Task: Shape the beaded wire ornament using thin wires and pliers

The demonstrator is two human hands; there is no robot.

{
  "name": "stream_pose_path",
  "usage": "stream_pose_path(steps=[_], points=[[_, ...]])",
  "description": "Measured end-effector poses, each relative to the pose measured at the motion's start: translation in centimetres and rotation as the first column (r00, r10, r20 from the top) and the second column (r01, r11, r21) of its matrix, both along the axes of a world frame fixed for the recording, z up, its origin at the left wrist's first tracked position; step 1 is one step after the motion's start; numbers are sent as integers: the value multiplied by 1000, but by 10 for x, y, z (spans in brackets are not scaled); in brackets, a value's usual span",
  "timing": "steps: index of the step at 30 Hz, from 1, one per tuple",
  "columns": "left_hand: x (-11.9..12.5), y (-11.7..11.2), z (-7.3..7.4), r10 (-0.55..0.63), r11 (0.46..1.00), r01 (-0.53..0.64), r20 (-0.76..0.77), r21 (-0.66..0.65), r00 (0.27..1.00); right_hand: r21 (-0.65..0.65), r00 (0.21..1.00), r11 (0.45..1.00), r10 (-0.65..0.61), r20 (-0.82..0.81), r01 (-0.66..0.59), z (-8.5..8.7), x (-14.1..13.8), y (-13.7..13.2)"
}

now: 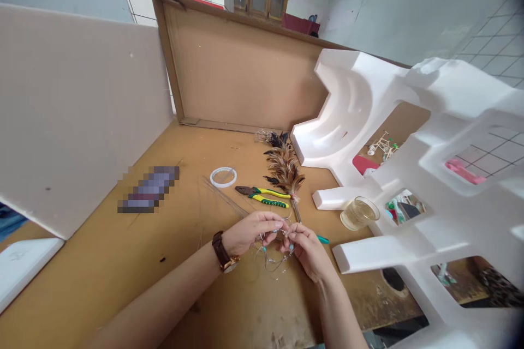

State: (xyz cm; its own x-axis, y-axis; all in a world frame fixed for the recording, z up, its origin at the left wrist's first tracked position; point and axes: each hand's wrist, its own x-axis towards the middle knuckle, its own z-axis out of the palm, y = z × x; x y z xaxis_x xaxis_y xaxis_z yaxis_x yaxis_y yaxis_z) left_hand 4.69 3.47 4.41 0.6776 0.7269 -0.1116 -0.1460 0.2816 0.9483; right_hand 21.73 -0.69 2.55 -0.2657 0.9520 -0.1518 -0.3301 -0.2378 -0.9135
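Both my hands meet over the tabletop around a thin wire loop with beads (264,249), some of them pale blue. My left hand (262,226), with a brown-strapped watch at the wrist, pinches the loop from the left. Opposite it, my right hand (305,248) has thumb and fingers pressed together on the same beaded wire. Part of the loop hangs below the fingertips; the exact pinch point is too small to make out. Just beyond the hands lie yellow-and-green pliers (268,197). A teal handle (323,240) shows behind my right hand.
Long thin wires (225,196) and a white ring (223,177) lie left of the pliers. A brown feather bundle (282,163) points away. On the right, a glass of liquid (359,214) stands against white foam packaging (352,98). A cardboard panel (249,71) closes the back.
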Motion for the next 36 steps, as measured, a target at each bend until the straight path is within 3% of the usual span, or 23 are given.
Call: stream_pose_path(steps=[6, 10, 12, 13, 15, 17, 19, 21, 26, 29, 31, 33, 35, 36], points=[[-2, -4, 9, 8, 990, -1, -48, 144, 999, 8, 977, 999, 30, 211, -32, 21, 3, -8], [-2, -6, 11, 24, 987, -14, -60, 161, 998, 47, 879, 997, 25, 476, -54, 29, 20, -10], [-2, -7, 12, 23, 990, -15, -58, 138, 998, 154, 683, 988, -98, 723, -21, 25, 32, -11], [-3, -7, 12, 19, 993, -13, -50, 119, 999, 229, 515, 972, -171, 840, -50, 20, 38, -12], [-5, -6, 14, 10, 999, -11, 9, 50, 1000, 289, 178, 932, -253, 951, -218, 9, 47, -16], [-7, -6, 16, 2, 997, 10, 155, -72, 988, 223, -45, 911, -254, 966, -347, -3, 52, -20], [-10, -4, 18, -3, 980, 68, 326, -187, 945, 156, -175, 909, -239, 955, -388, -11, 53, -22], [-12, -4, 18, -15, 968, 116, 410, -223, 912, 125, -259, 909, -242, 935, -398, -15, 50, -23], [-12, -6, 18, -57, 974, 133, 370, -184, 927, 70, -376, 907, -241, 895, -415, -16, 39, -15], [-14, -7, 21, -57, 976, 127, 355, -176, 933, 66, -350, 912, -221, 910, -406, -15, 41, -10], [-17, -6, 23, -71, 977, 136, 347, -165, 935, 102, -220, 930, -188, 957, -354, -12, 50, -7], [-20, -5, 26, -85, 980, 139, 331, -144, 940, 147, 55, 959, -137, 989, -242, -2, 63, -7], [-23, -3, 29, -76, 988, 110, 282, -107, 956, 154, 443, 980, -85, 892, -122, 12, 77, -9], [-24, -2, 29, -64, 993, 85, 240, -82, 969, 124, 652, 988, -36, 758, -90, 20, 83, -11]])
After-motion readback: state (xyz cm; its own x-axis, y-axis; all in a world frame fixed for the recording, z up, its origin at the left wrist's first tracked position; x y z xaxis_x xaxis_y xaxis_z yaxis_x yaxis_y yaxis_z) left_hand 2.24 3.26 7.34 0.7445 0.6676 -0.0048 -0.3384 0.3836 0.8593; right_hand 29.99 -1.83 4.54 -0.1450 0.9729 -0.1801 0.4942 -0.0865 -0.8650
